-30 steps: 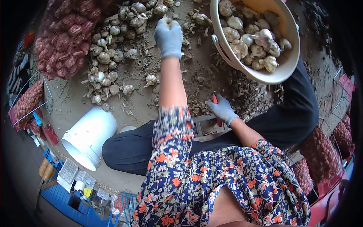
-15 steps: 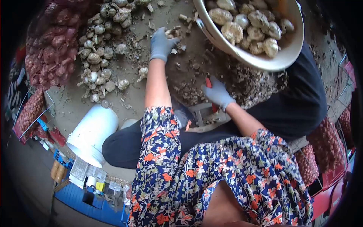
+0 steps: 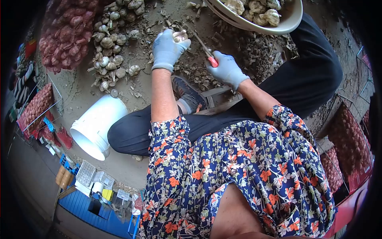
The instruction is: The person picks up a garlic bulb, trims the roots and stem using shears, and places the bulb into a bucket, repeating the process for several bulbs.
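Observation:
My left hand (image 3: 167, 49), in a grey glove, is closed around a garlic bulb (image 3: 180, 36) held just above the dirt floor. My right hand (image 3: 227, 69), also gloved, grips red-handled shears (image 3: 207, 51) whose blades point up and left toward the bulb. A loose pile of untrimmed garlic (image 3: 113, 40) lies on the ground to the left of my left hand. A cream basin (image 3: 278, 26) holding several trimmed bulbs sits at the top right, above my right hand.
A red mesh sack of garlic (image 3: 65, 36) lies at top left. A white bucket (image 3: 97, 129) lies on its side by my knee. Cut roots and skins (image 3: 254, 51) litter the ground. More netted sacks (image 3: 350, 139) stand at the right, wire crates (image 3: 36, 107) at the left.
My left hand picked a bulb from the pile and drew it back toward me. My right hand lifted the shears from near my foot up to the bulb.

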